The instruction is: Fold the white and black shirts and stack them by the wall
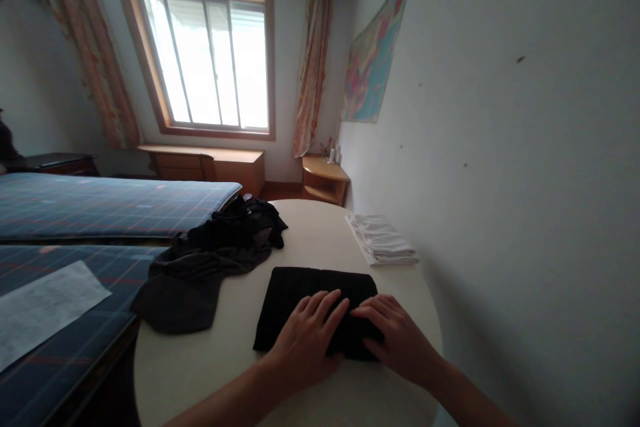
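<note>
A black folded garment lies as a flat rectangle on the pale round-ended table. My left hand rests on its near middle with the fingers stretched forward over the cloth. On its right side is my right hand, fingers bent and pointing left, thumb apart from them and touching the fabric. Neither hand visibly grips the cloth. Parts of the garment's near edge are hidden under the hands, and its exact kind does not show.
Crumpled dark clothes hang over the table's left side towards the plaid mattresses. A stack of folded white cloth sits at the right, against the wall. A paper sheet lies on the nearer mattress.
</note>
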A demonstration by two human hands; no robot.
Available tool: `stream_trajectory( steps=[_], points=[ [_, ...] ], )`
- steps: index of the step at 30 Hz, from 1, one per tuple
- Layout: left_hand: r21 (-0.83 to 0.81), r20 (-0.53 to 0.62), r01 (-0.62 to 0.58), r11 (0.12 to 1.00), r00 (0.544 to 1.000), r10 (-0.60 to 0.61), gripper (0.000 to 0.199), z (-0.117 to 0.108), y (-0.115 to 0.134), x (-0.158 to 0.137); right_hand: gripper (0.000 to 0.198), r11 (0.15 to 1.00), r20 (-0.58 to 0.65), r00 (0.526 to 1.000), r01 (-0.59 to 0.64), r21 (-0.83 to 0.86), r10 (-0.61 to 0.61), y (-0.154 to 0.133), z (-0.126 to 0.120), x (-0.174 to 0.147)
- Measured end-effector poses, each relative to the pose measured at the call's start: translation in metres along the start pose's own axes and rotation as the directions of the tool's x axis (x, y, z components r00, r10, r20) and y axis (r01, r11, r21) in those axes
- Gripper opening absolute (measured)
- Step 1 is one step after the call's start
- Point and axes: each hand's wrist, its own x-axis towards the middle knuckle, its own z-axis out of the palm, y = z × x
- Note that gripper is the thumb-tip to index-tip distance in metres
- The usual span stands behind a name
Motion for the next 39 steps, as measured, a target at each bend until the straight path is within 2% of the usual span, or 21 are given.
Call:
stream_trajectory(
  steps=[2, 5, 7, 10, 11, 13, 16, 21, 23, 26, 30, 32, 34, 36, 39],
  points=[
    [-0.019, 0.016, 0.066, 0.998, 0.998, -0.065, 0.071, 0.005, 0.01, 0.01, 0.041, 1.0, -0.04, 0.999, 0.011, 0.01, -0.011, 0.001, -0.001, 0.0],
    [-0.085, 0.066, 0.199, 0.976, 0.979, -0.194, 0.04, 0.002, 0.013, 0.021, 0.035, 0.998, -0.117, 0.992, 0.049, 0.028, -0.046, 0.014, -0.001, -0.006],
    [-0.123, 0.07, 0.332, 0.935, 0.943, -0.326, 0.026, -0.004, 0.008, 0.027, 0.045, 0.999, -0.178, 0.984, 0.032, 0.038, -0.025, 0.031, 0.002, -0.01],
    [-0.164, 0.041, 0.53, 0.832, 0.846, -0.531, 0.026, -0.013, -0.004, 0.035, 0.061, 0.987, -0.242, 0.96, -0.119, 0.108, 0.142, 0.064, 0.013, -0.013],
    [-0.188, 0.035, 0.565, 0.804, 0.822, -0.569, 0.028, -0.015, -0.008, 0.038, 0.061, 0.969, -0.24, 0.944, -0.191, 0.157, 0.225, 0.074, 0.018, -0.012],
    [-0.247, 0.026, 0.584, 0.773, 0.802, -0.597, 0.03, -0.019, -0.016, 0.043, 0.062, 0.912, -0.191, 0.91, -0.315, 0.261, 0.369, 0.091, 0.028, -0.006],
    [-0.276, 0.001, 0.567, 0.776, 0.807, -0.59, 0.028, -0.022, -0.02, 0.048, 0.068, 0.837, -0.053, 0.888, -0.408, 0.366, 0.456, 0.104, 0.037, 0.009],
    [-0.226, -0.023, 0.563, 0.795, 0.813, -0.582, 0.027, -0.027, -0.017, 0.054, 0.048, 0.762, 0.104, 0.894, -0.427, 0.487, 0.435, 0.108, 0.034, 0.029],
    [-0.215, -0.037, 0.555, 0.803, 0.817, -0.575, 0.027, -0.028, -0.017, 0.055, 0.045, 0.736, 0.156, 0.894, -0.436, 0.517, 0.42, 0.111, 0.032, 0.031],
    [-0.207, -0.048, 0.525, 0.825, 0.837, -0.545, 0.025, -0.03, -0.015, 0.055, 0.044, 0.747, 0.172, 0.891, -0.447, 0.491, 0.42, 0.116, 0.034, 0.031],
    [-0.246, -0.087, 0.378, 0.892, 0.908, -0.409, 0.023, -0.029, -0.01, 0.047, 0.04, 0.765, 0.144, 0.897, -0.434, 0.477, 0.418, 0.121, 0.04, 0.031],
    [-0.251, -0.097, 0.256, 0.933, 0.953, -0.288, 0.026, -0.024, -0.008, 0.04, 0.037, 0.761, 0.148, 0.892, -0.443, 0.474, 0.427, 0.124, 0.04, 0.031],
    [-0.226, -0.059, 0.132, 0.965, 0.987, -0.149, 0.032, -0.017, -0.006, 0.031, 0.037, 0.738, 0.19, 0.882, -0.465, 0.489, 0.431, 0.127, 0.037, 0.03],
    [-0.177, 0.012, 0.049, 0.983, 0.999, -0.047, 0.035, -0.008, -0.003, 0.023, 0.038, 0.711, 0.253, 0.881, -0.473, 0.521, 0.4, 0.13, 0.031, 0.029],
    [-0.091, 0.081, 0.012, 0.996, 0.997, -0.005, 0.034, 0.004, 0.001, 0.014, 0.036, 0.71, 0.267, 0.879, -0.477, 0.518, 0.395, 0.132, 0.022, 0.028]
  ],
)
